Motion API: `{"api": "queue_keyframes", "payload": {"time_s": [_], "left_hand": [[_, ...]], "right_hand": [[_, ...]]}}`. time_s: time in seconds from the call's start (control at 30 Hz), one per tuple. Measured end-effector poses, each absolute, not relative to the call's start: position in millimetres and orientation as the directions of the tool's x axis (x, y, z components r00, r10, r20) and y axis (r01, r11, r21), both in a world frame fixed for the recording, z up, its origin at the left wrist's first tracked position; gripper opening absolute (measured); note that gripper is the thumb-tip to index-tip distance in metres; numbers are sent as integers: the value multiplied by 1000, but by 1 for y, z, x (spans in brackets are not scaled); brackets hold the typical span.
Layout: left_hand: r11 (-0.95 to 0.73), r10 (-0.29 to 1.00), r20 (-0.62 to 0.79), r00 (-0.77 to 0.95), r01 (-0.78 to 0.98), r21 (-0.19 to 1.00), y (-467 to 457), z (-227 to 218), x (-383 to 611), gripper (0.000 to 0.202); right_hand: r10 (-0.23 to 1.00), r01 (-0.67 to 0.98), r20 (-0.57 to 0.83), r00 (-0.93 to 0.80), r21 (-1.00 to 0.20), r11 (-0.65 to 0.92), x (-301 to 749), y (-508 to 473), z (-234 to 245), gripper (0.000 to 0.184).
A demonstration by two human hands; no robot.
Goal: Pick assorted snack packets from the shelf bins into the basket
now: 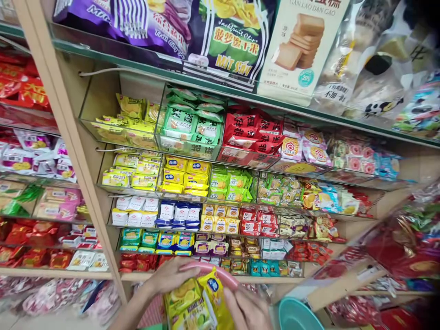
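Head view, hands [172,276] on yellow packets [187,305], perhaps in pink basket [225,276]

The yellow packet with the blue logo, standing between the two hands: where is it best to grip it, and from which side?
Probably pinch the yellow packet by its upper edge, coming from above. It stands nearly upright and flat, and that edge looks free; the left hand, the right hand and other yellow packets crowd its lower sides.
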State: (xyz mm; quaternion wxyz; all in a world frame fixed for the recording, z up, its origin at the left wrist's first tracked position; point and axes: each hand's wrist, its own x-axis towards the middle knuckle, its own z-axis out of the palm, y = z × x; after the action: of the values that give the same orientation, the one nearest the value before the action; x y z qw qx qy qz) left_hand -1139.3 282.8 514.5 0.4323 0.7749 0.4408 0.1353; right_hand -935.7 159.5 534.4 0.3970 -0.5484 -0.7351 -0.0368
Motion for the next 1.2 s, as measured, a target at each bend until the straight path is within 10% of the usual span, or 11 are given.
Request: {"api": "queue_keyframes", "payload": {"time_s": [0.73,1.2], "left_hand": [[-168,865,-140,481,542,824,388,510,-1149,64],[-170,876,-112,469,517,839,386,531,-1106,58]], "right_hand": [[756,832,655,-27,-404,380,-876,310,633,25],[719,864,689,-90,-305,401,-846,315,671,66]]}}
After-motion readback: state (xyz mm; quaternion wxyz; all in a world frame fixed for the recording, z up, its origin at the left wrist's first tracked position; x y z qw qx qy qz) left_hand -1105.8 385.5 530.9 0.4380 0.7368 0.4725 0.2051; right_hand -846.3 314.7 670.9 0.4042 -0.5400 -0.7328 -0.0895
